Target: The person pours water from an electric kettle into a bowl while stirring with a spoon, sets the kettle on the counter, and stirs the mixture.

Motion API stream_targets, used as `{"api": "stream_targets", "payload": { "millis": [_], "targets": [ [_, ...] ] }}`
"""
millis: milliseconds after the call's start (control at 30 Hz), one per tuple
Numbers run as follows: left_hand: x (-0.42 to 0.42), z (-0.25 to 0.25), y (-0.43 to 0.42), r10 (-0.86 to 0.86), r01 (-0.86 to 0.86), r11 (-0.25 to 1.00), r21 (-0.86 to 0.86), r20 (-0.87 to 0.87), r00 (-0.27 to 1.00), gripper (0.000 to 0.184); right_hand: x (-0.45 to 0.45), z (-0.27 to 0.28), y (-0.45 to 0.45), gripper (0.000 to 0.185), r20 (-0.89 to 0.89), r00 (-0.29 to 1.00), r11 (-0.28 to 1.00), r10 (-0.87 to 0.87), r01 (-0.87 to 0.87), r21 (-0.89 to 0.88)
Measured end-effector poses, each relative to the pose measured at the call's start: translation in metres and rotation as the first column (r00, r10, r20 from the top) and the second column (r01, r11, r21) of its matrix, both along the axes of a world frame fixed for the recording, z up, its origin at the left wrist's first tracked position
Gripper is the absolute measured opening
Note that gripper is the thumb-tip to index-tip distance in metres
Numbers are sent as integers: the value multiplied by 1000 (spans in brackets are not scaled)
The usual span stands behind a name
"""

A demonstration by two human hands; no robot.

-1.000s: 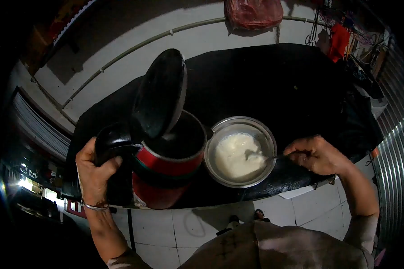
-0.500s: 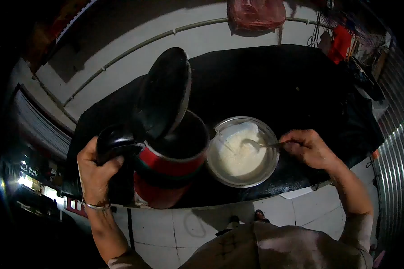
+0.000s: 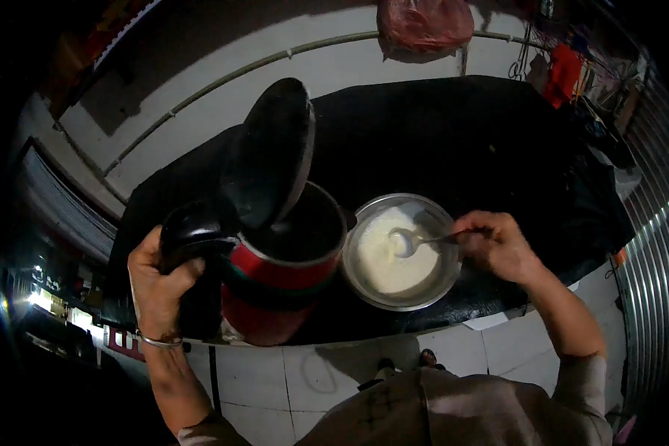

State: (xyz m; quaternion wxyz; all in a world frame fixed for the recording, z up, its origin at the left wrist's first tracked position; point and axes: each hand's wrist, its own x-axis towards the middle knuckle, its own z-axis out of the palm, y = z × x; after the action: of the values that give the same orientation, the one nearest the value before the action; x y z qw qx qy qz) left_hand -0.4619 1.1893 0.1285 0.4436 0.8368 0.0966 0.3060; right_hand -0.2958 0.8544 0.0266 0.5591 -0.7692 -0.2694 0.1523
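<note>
Near edge of black desk (image 3: 431,119): red kettle (image 3: 271,320) stands right at it, left of middle. Left grip closed (image 3: 163,279) round kettle handle (image 3: 189,236). Metal bowl (image 3: 401,304) just right of kettle, slightly in from same edge. Right grip (image 3: 498,245) closed on spoon (image 3: 440,239). Bowl holds off-white mixture (image 3: 394,273), spoon head at its surface. Kettle lid (image 3: 271,149) tilted up; dark interior, contents unreadable. Desk surface extends to far edge, pale wall (image 3: 342,67) beyond.

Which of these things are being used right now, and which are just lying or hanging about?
In use:
- red kettle, lid open, held by the left hand
- spoon, in the right hand
- metal bowl with pale mixture

Just about:
- reddish plastic bag, hanging
- red cloth-like item
</note>
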Motion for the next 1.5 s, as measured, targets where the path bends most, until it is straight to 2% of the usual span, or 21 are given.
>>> {"api": "stream_targets", "payload": {
  "millis": [67, 133, 267, 333, 367, 467, 500, 633, 700, 733, 800, 933, 1033, 1133, 1200, 1233, 1300, 1333, 1400, 1467, 1500],
  "targets": [
    [-2, 3, 1, 11, -12, 1000, -7, -27, 1000, 33, -2, 10, -5, 15, -19, 1000, 999, -20, 19, -29],
    [-2, 3, 0, 17, -18, 1000, -15, -54, 998, 33, -3, 10, -7, 15, -249, 967, 998, -57, 55, -13],
    [-1, 1, 1, 29, -29, 999, -21, -15, 999, 32, -6, 0, 12, 15, -235, 972, 998, -18, 4, -58],
    [-1, 1, 1, 16, -16, 1000, -5, -7, 1000, 32, 2, -7, 11, 14, -21, 999, 999, 26, -27, -45],
    [-1, 1, 0, 18, -18, 1000, -14, -3, 1000, 32, 5, -7, 8, 13, 30, 999, 998, -14, 16, -56],
    [-3, 0, 3, 14, -14, 999, -40, -3, 1000, 32, 0, 13, -6, 13, -87, 992, 995, -92, 89, -37],
    [-4, 0, 4, 1, -2, 999, -54, -11, 1000, 31, -3, 21, -6, 14, -107, 983, 986, -147, 137, -92],
    [-4, 0, 7, 10, -12, 999, -33, -49, 999, 31, 5, 8, -6, 15, -144, 974, 977, -174, 152, -148],
    [-2, -1, 6, 14, -14, 1000, -23, -1, 1000, 30, 2, 7, -8, 16, 131, 991, 990, -25, 43, -132],
    [-3, -1, 6, 15, -15, 1000, -23, -2, 1000, 30, 1, 4, -7, 16, 129, 991, 990, -25, 42, -132],
    [-3, 0, 5, 56, -57, 998, -21, -36, 998, 29, -2, -5, -4, 16, 338, 940, 996, 53, -26, -82],
    [-2, -2, 6, 46, -46, 999, -23, 5, 999, 30, -5, 12, -5, 17, 349, 937, 988, 24, 31, -152],
    [-3, -1, 8, 48, -48, 999, -1, -35, 998, 30, -3, 13, -6, 17, 274, 961, 992, -24, 57, -111],
    [-1, -1, 6, 52, -52, 999, -16, -11, 999, 30, 2, 4, -8, 15, 150, 988, 997, 32, -21, -77],
    [-1, -3, 7, 27, -27, 1000, 8, 9, 1000, 30, 7, 5, -10, 12, 129, 990, 979, -52, 76, -188],
    [-1, -2, 7, 28, -28, 1000, 7, 8, 1000, 30, 9, 4, -6, 12, 128, 991, 979, -51, 74, -188],
    [-1, 1, 5, 53, -54, 998, -11, -59, 997, 30, 12, 2, 6, 12, -10, 990, 985, -139, 137, -107],
    [0, 1, 4, 50, -50, 999, -11, -59, 997, 30, 11, 0, 7, 12, -10, 990, 984, -142, 141, -107],
    [1, 0, 1, 55, -55, 998, -8, -9, 998, 30, 7, -3, 10, 12, 64, 998, 993, 9, -1, -117],
    [1, 0, 3, 50, -50, 999, 1, -9, 999, 30, 4, 11, 0, 12, 5, 1000, 991, 22, -22, -131],
    [0, -1, 3, 45, -45, 999, 5, -9, 999, 30, 6, 19, -4, 12, -79, 996, 980, -48, 31, -199]
  ]
}}
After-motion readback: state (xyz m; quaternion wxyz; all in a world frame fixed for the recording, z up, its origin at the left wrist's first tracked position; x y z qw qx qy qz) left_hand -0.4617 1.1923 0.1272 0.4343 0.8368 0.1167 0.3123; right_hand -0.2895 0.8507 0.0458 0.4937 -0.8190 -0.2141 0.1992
